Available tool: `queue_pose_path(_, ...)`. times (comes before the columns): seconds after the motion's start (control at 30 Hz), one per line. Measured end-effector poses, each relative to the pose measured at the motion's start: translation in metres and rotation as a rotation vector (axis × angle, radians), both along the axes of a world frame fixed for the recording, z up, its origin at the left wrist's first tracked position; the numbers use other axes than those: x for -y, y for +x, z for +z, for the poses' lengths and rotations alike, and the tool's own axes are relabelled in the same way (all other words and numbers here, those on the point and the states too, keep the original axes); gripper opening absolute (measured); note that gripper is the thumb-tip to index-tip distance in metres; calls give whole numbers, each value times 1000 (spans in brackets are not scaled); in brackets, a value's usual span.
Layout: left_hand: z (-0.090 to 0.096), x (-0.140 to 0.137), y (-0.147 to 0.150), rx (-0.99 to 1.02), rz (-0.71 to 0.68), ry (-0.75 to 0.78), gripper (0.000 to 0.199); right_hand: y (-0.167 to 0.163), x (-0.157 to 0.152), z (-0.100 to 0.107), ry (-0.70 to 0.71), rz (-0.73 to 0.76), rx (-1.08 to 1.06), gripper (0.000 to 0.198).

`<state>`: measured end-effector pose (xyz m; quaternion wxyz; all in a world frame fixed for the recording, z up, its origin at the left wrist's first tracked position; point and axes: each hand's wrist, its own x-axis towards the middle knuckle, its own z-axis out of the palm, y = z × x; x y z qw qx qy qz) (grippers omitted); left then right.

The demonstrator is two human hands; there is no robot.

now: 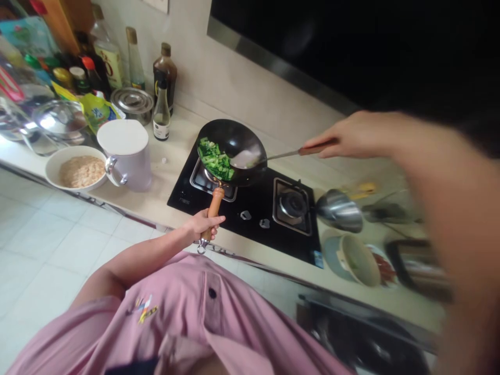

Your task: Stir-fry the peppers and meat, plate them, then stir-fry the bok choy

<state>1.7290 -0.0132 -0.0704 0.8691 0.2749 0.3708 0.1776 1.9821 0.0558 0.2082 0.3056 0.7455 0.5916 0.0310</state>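
Note:
My left hand [203,225] is wrapped round the wooden handle of a black wok [234,134], which is tilted over the left burner. Chopped green leafy vegetables [215,160] are gathered on the left side of the wok. My right hand [344,135] grips the wooden handle of a spatula [282,154] from the right. Its metal blade is inside the wok, beside the greens. The right forearm is smeared by motion.
A black gas stove [250,208] has a second burner [292,204] at right. Left stand a lidded jug [127,156], a bowl of pale food [80,169] and several bottles. Right are a metal bowl [339,210] and a tilted pale bowl [359,260]. A dark hood [351,47] hangs above.

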Motion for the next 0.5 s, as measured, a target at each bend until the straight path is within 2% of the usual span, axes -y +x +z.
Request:
queue_pose_path(0.1,-1,0,0,15,-5,-7,43,-1,-18,9,-180,-135,-135,36)
queue_pose_path(0.2,-1,0,0,27,-7,-12,44,-10,-29,-5,-276,-198,-284,34)
queue_pose_path(0.3,-2,0,1,27,0,-8,45,-10,-29,-18,-219,-187,-414,40)
queue_pose_path(0.5,-2,1,1,26,-7,-12,49,3,-25,-7,-12,-297,-491,42)
